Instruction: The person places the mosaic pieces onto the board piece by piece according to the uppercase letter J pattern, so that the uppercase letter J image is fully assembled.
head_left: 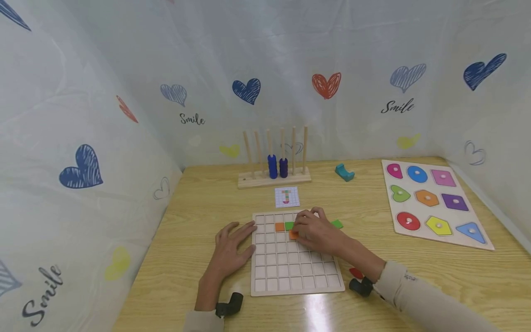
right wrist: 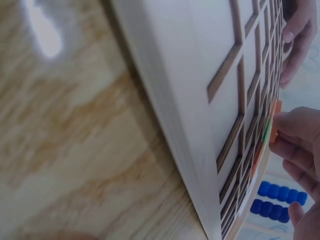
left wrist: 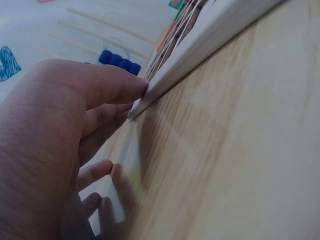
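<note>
A wooden grid board (head_left: 295, 271) lies on the table before me. My left hand (head_left: 230, 249) rests at its left edge, fingers spread, with fingertips and thumb against the rim in the left wrist view. Over the upper part of the board, my right hand (head_left: 317, 232) pinches an orange square tile (right wrist: 275, 121) between thumb and fingers. Along one upper row sit another orange tile (head_left: 280, 227) and a green tile (head_left: 289, 226), partly hidden by the right hand. A loose green tile (head_left: 337, 224) shows just past the board's right side.
Behind the board lie a pattern card (head_left: 286, 197) and a peg stand (head_left: 274, 180) with blue beads. A teal block (head_left: 345, 172) is at the back. A shape puzzle (head_left: 435, 198) lies at the right. A red piece (head_left: 356, 273) is by the right wrist.
</note>
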`<state>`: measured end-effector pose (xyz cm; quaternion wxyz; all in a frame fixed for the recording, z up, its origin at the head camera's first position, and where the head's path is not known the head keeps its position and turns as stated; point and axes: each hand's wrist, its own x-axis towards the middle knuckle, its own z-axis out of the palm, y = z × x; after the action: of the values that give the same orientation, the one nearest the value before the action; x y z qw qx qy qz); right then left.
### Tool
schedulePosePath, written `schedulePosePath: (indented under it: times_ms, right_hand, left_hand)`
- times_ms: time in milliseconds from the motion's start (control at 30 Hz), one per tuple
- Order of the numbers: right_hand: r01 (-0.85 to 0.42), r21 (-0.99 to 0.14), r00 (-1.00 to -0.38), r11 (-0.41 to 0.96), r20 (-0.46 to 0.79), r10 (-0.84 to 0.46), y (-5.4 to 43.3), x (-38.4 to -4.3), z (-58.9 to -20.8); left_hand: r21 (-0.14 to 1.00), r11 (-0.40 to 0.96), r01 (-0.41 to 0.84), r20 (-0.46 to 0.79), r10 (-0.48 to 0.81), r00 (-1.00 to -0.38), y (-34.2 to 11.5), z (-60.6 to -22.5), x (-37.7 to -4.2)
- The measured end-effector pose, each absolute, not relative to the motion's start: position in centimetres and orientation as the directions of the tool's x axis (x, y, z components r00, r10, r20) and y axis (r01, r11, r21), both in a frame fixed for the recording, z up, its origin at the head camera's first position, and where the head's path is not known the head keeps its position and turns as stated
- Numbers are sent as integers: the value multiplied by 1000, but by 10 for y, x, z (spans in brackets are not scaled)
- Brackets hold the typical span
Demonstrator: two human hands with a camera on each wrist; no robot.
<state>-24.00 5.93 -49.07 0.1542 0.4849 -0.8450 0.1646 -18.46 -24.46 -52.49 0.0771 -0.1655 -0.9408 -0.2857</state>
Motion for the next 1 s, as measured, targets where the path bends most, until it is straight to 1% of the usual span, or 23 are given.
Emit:
schedulePosePath:
  times_ms: [200, 467, 733, 1000]
  right_hand:
    - [-878, -114, -466, 465, 428, -774, 56, -239, -490]
    - [-866, -86, -484, 493, 395, -781, 53, -240, -490]
    - [-861, -33, -479, 508, 388, -787, 50, -239, -492]
    - [-860, -50, -485, 507, 387, -784, 54, -241, -490]
  left_hand:
    - [513, 781, 355, 238, 268, -933, -245, -524, -185]
    - [515, 779, 356, 236, 270, -933, -245, -524, -185]
    - [510, 782, 358, 238, 271, -933, -244, -523, -185]
    - [510, 785, 352, 233, 268, -935, -243, -522, -185]
